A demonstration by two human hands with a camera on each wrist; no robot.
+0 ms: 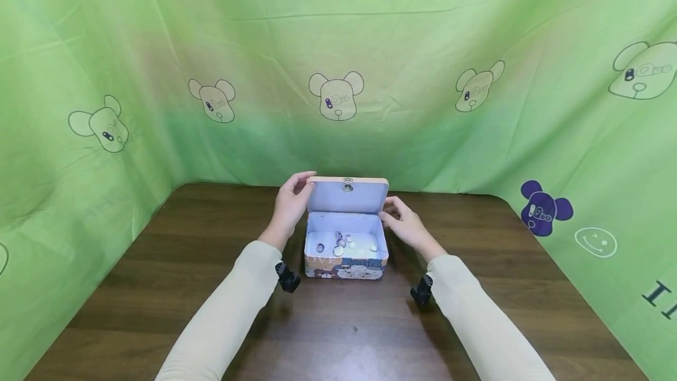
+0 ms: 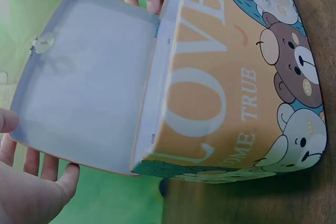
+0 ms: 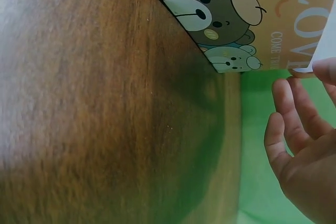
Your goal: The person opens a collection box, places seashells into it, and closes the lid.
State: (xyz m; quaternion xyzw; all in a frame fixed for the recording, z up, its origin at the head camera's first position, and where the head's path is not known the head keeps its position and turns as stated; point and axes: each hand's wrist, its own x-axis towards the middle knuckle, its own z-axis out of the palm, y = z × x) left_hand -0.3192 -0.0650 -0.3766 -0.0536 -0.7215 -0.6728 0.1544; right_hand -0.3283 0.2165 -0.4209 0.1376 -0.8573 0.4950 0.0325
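Note:
A tin box (image 1: 330,271) printed with cartoon bears and the word LOVE stands on the table, its hinged lid (image 1: 338,197) raised. Inside lie several small round purple and white pieces (image 1: 338,250). My left hand (image 1: 288,207) holds the lid's left edge, thumb on the pale inner face and fingers behind, as the left wrist view shows. At the box's back right corner, my right hand (image 1: 406,228) grips the rim with its thumb while the other fingers reach round the outside. A metal clasp (image 1: 347,186) sits at the lid's top edge.
The brown wooden table (image 1: 201,275) extends around the box. Behind it and along both sides hangs a green cloth (image 1: 412,151) with bear-head prints. Black wrist cameras, such as the left one (image 1: 288,278), hang under both sleeves.

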